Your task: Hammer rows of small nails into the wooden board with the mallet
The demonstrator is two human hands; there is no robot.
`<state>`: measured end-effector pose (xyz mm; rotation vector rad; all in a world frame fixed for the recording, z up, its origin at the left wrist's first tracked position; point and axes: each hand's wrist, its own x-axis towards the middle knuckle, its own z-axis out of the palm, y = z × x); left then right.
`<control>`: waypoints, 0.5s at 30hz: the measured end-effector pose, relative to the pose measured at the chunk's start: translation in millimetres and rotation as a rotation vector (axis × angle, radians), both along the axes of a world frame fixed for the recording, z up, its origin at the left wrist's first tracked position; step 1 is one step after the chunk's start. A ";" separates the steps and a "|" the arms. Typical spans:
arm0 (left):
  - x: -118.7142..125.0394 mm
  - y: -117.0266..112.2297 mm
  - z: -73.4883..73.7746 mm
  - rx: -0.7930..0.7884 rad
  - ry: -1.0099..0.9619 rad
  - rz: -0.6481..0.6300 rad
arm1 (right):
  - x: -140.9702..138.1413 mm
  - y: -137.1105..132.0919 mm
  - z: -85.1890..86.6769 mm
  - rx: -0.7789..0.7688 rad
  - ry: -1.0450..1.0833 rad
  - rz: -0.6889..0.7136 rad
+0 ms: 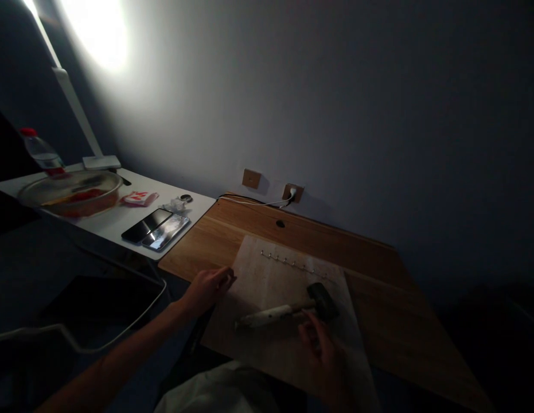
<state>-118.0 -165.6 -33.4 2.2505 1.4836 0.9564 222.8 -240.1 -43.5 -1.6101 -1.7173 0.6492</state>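
Observation:
A mallet [322, 300] with a dark head and a pale grip lies across a light board [253, 350]. Several small nails or screws [294, 264] stand in a slanting row toward the board's far edge. At the board's left edge is my left hand [210, 288], its fingers curled together; anything between them is too dark to make out. Close to the mallet's neck, my right hand [319, 343] has loosely bent fingers with gaps between them. Its fingertips are beside the handle and not wrapped round it; whether they touch it is unclear.
The board rests on a wooden table [378, 298]. On the white table [198, 202] at left are two phones [157, 228], a bowl [73, 192], a red-capped bottle [43, 154] and a lamp [77, 109]. A white cable [116, 338] hangs low; a plug [293, 193] sits in the wall.

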 end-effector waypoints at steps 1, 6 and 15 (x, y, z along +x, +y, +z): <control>-2.6 -5.9 0.2 0.007 0.019 0.011 | 12.8 -0.4 -2.2 0.015 -0.038 -0.031; -11.5 -33.9 -6.0 0.007 0.063 0.039 | 73.7 -9.9 -22.6 0.210 -0.280 -0.221; 12.8 -51.5 -0.1 -0.082 0.142 0.046 | 97.6 -17.7 -27.1 0.348 -0.543 -0.238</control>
